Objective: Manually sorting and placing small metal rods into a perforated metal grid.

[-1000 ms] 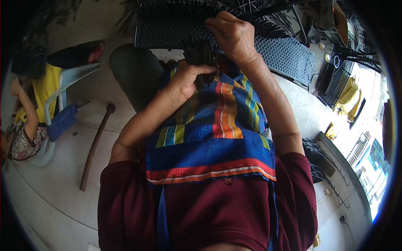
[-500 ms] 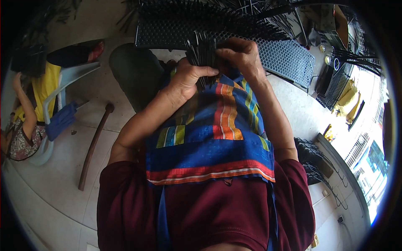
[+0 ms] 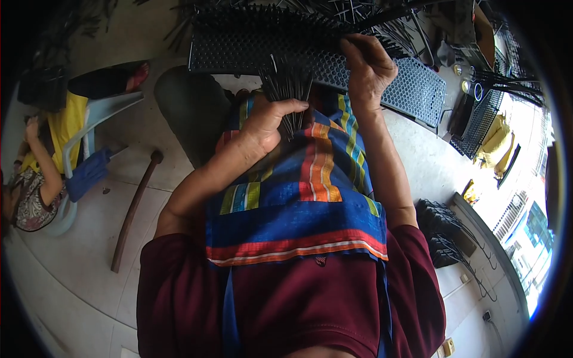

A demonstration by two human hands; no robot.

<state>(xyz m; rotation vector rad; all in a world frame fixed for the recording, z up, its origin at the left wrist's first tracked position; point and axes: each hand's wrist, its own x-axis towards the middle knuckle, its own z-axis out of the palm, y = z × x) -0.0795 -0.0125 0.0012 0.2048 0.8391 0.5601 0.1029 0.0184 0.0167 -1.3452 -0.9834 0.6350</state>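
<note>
A fanned bundle of thin black strips (image 3: 287,86) stands in my left hand (image 3: 267,124), which is closed around its lower part with the thumb across the front. My right hand (image 3: 371,70) is raised over a perforated panel (image 3: 413,94), full of round holes, in front of me. Its thumb and fingers are pinched together; whatever is between them, if anything, is too small to make out. Dense rows of black spiky pieces (image 3: 262,22) stand along the far side of the panel, just beyond my right fingertips. Below the bundle, a colourful patterned apron (image 3: 319,170) covers my lap.
On the left, another person in a patterned top (image 3: 37,200) sits on a pale plastic chair (image 3: 83,128). A brown rod (image 3: 136,212) lies on the floor. Loose black strips (image 3: 391,27) are heaped at the back; black hooked wires (image 3: 450,230) lie at right.
My right hand has moved away from the bundle, up and to the right, over the panel. My left hand still grips the bundle, whose upper ends are fanned wider.
</note>
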